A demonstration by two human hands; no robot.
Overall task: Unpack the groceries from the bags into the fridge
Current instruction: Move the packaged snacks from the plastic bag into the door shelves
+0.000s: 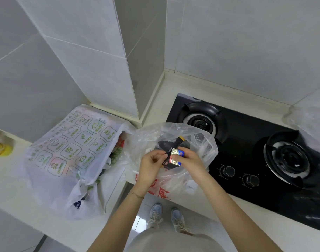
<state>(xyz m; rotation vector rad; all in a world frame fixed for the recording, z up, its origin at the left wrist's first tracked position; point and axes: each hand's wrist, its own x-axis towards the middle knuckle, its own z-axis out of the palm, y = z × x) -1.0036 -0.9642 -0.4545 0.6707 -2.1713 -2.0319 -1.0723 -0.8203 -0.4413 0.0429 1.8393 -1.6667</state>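
A clear plastic bag (201,142) with red print stands open at the counter corner, by the stove. Over its mouth both my hands hold small packets. My left hand (151,162) pinches a dark stick-shaped packet (175,145) with a yellow end. My right hand (189,159) grips a small foil-wrapped packet (175,156) in gold, red and blue. More dark packaging lies inside the bag beneath them. To the left lies a white bag (64,153) with green printed icons, bulging with groceries; its contents are mostly hidden.
A black two-burner gas stove (246,151) with two knobs fills the counter on the right. Another clear plastic bag (312,120) sits at the far right edge. A yellow object (0,146) shows at the far left. Tiled walls (82,60) close in behind the white counter (19,188).
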